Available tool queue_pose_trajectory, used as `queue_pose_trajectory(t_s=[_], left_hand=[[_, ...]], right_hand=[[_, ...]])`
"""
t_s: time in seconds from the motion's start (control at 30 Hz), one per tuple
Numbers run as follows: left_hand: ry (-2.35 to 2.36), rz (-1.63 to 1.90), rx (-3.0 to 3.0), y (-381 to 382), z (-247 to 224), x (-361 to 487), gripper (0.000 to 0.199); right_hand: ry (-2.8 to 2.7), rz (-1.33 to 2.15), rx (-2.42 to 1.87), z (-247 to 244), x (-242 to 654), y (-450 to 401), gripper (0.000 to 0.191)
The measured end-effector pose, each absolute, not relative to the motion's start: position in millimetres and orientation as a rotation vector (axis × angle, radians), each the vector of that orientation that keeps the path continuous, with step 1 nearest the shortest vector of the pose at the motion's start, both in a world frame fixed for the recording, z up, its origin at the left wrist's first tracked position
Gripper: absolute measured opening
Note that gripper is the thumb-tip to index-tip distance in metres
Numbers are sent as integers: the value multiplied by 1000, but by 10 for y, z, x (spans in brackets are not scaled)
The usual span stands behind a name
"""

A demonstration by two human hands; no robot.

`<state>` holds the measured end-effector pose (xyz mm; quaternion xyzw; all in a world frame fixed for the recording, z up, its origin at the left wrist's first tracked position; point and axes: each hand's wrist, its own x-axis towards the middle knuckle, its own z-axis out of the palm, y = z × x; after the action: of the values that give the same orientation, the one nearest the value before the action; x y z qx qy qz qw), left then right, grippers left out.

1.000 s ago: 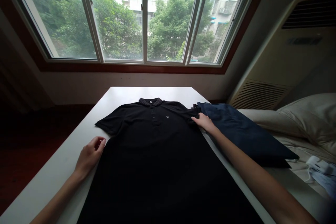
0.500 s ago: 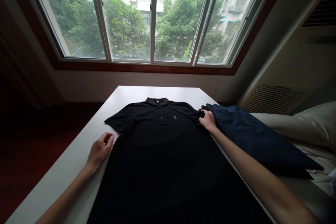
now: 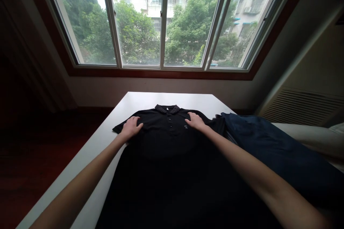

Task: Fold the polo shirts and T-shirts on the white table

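Left grip (image 3: 130, 128), right grip (image 3: 196, 121), shirt (image 3: 166, 150) beneath

White table (image 3: 199, 101), smooth top. Black shirt (image 3: 166, 171) lay face up on it, spread mostly flat, collar (image 3: 167, 109) toward the far end, lower part running out of view at the bottom. Bare white strips showed beyond the shirt's collar and along its left side. Left-side sleeve (image 3: 117, 128) reached out near the table edge. Blue cloth (image 3: 268, 143), dark, lay right of the shirt, its near part against the shirt's right-side sleeve (image 3: 219, 125); how much of it rested on the table was unclear.
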<state>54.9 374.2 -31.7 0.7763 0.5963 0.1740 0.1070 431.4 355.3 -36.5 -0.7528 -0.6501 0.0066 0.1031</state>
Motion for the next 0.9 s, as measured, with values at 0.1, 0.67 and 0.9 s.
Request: queue_pose_trajectory(t_s=[0.1, 0.67, 0.9], left_hand=[[1794, 189, 2172, 3861, -419, 897, 69], [1922, 144, 2189, 4296, -723, 725, 63], [1914, 179, 2171, 4368, -709, 708, 66]], right_hand=[[-1962, 41, -2240, -530, 4123, 3684, 54], [-1924, 70, -2258, -829, 4023, 4068, 64], [-1899, 58, -2257, -841, 4026, 4095, 64]])
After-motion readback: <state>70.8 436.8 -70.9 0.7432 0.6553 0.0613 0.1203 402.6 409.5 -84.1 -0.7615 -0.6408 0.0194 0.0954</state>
